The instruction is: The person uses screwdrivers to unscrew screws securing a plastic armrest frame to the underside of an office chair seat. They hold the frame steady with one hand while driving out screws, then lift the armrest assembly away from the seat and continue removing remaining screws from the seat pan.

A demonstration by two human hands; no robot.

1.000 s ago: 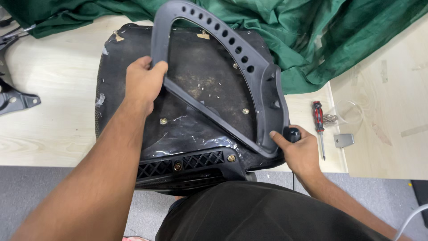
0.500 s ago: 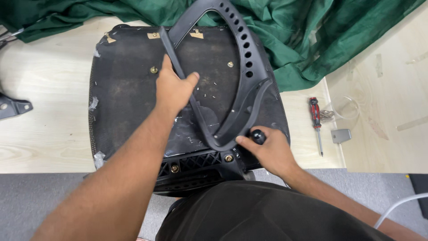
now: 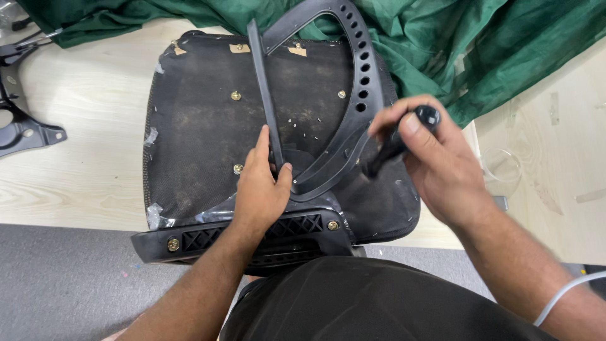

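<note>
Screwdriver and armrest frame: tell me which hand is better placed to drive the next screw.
Right, probably. The right hand already grips the black-handled screwdriver, tip angled toward the grey armrest frame. The left hand is pressed flat on the frame's lower bend against the seat underside, steadying it.

1 head view, steeply downward, close

We see the left hand (image 3: 262, 189) pressing a grey plastic armrest frame (image 3: 353, 120) flat against the upturned black seat base (image 3: 196, 126). The right hand (image 3: 435, 161) is closed around a black-handled screwdriver (image 3: 394, 142) just beside the frame. Green cloth (image 3: 480, 44) lies behind on the tabletop (image 3: 88, 126).
</note>
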